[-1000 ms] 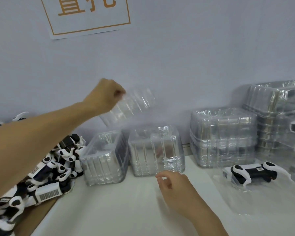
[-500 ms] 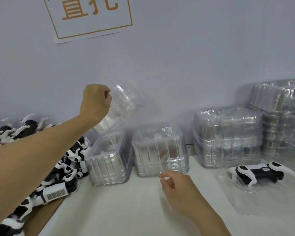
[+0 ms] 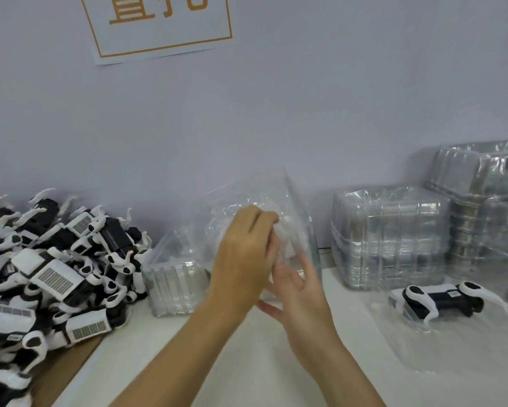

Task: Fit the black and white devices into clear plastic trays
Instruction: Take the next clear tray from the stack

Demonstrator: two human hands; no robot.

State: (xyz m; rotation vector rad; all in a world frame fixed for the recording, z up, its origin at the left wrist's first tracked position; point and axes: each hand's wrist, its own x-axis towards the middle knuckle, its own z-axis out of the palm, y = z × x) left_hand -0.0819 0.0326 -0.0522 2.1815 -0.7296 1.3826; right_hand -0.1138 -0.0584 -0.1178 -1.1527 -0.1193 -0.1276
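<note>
While the left hand [image 3: 244, 254] grips a blurred clear tray [image 3: 264, 207], right hand [image 3: 299, 292] fingers spread, seemingly touching it.

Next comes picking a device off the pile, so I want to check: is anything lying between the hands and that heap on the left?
Nothing visible does. The table between the left hand and the device pile is bare, but both hands are occupied with a clear tray.

two bare forearms, no sleeves visible
</note>
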